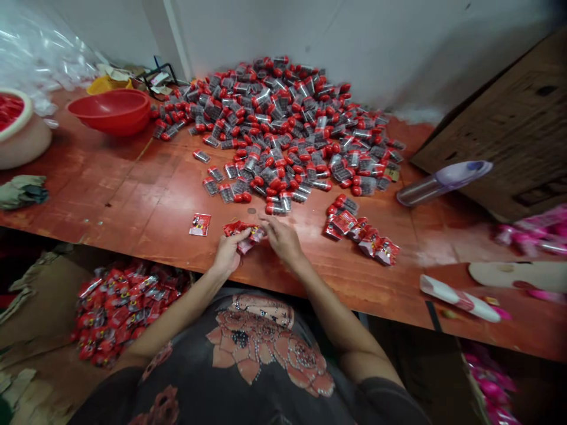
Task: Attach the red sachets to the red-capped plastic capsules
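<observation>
The left hand (228, 252) is mostly closed, with its fingers curled and its thumb pressed on a bunched strip of glossy red foil packets (243, 234). The right hand (282, 238) is nearly closed too, its fingertips (264, 222) pinching the far end of that strip. The crinkled foil spans the small gap between the hands, and one paler packet sags below it. Both hands sit just inside the straight front edge of the table (133, 206), a reddish, varnished wooden board with a worn, streaky surface.

The heap (266, 130) lies just beyond the right fingertips: hundreds of clear ribbed tubes with rounded red caps, filled with something dark, tumbled against the white wall (354, 53). Its loose outliers reach almost to the right hand. Left of the heap sits a smooth, round red plastic bowl (108, 112). Right of the heap's near edge, a short row of foil packets (361, 236) leans in an overlapping line, and a single flat packet (200, 224) lies nearer the left hand.

Below the table edge and left of the hands, a cardboard box (35, 307) holds a mound of filled red packets (119, 313). Beyond the heap's right side, a lilac-capped clear tube (443, 183) rests against a dark, coarse cardboard panel (500, 130).
</observation>
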`<state>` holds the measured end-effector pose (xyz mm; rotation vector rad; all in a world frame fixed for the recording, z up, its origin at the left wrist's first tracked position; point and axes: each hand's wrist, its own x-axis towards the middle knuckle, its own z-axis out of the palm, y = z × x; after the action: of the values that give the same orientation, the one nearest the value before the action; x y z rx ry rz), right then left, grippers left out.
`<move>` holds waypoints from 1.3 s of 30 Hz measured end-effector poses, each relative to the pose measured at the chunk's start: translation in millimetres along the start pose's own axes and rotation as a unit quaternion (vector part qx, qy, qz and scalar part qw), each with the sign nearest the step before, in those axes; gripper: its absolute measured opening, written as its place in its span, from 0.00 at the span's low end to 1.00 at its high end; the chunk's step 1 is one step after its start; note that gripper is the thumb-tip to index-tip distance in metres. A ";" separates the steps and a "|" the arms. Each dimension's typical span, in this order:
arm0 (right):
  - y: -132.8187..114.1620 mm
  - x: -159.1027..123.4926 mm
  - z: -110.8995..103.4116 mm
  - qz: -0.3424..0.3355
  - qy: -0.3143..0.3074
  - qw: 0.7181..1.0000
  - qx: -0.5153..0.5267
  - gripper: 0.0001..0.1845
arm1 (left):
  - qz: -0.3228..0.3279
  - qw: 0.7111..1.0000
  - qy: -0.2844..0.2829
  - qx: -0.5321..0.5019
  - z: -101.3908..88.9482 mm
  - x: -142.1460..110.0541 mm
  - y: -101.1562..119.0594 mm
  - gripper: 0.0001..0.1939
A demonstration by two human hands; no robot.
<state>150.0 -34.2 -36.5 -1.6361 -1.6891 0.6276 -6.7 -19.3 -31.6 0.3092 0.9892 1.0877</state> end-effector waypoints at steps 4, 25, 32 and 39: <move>30.3 41.0 -17.3 0.107 0.115 0.974 -0.166 0.24 | -0.010 0.999 0.033 -0.009 1.1 5.3 7.6 0.11; -35.3 -47.5 -11.1 0.141 -0.025 0.937 0.318 0.24 | 0.006 1.000 0.023 -0.012 13.5 -3.3 12.7 0.11; -26.6 -47.2 -13.3 0.115 -0.017 0.945 0.306 0.24 | 0.087 0.993 -0.028 0.077 9.5 -13.3 20.6 0.19; -34.1 -55.2 -9.2 0.017 0.038 0.981 0.190 0.23 | 0.039 0.986 -0.066 0.145 6.9 -22.7 21.0 0.28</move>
<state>132.8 -92.9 -13.0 -1.3985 -1.3874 0.8362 -16.1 -27.0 -2.3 0.6534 1.0240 0.9789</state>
